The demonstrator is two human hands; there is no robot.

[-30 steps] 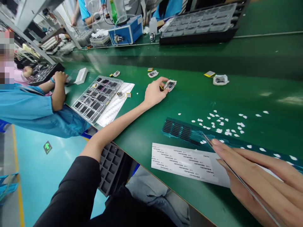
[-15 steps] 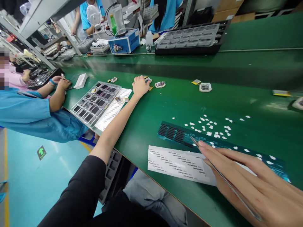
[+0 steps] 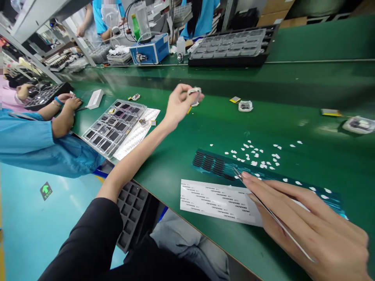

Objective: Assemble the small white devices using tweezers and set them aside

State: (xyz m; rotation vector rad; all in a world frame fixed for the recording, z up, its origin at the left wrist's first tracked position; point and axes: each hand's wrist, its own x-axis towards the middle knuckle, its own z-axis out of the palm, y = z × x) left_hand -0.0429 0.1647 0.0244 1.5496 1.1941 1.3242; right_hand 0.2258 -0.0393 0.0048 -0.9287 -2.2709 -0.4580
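Observation:
My left hand (image 3: 178,106) pinches a small white-rimmed electronic housing (image 3: 194,90) above the green bench. Part of a second housing (image 3: 195,104) shows just below it, and a yellow edge (image 3: 189,111) peeks out beside my fingers. Metal tweezers (image 3: 281,224) are gripped in my right hand (image 3: 310,222). Their tips are over a teal strip (image 3: 263,171) carrying rows of black adhesive pieces (image 3: 209,163); I cannot tell whether they touch it. Below the strip lies a white printed sheet (image 3: 213,199), partly covered by my right hand. White paper bits (image 3: 254,163) are scattered behind the strip.
Further housings with yellow-edged batteries, one housing (image 3: 245,105) among them, sit along the bench. To the left is a clear compartment tray (image 3: 114,127) beside a co-worker's blue sleeve (image 3: 32,134). A blue box (image 3: 150,48) and a black tray (image 3: 231,48) stand at the back.
My left hand has lifted a housing off the bench and moved slightly right and up. My right hand still holds the tweezers over the strip. The whole view has shifted a little.

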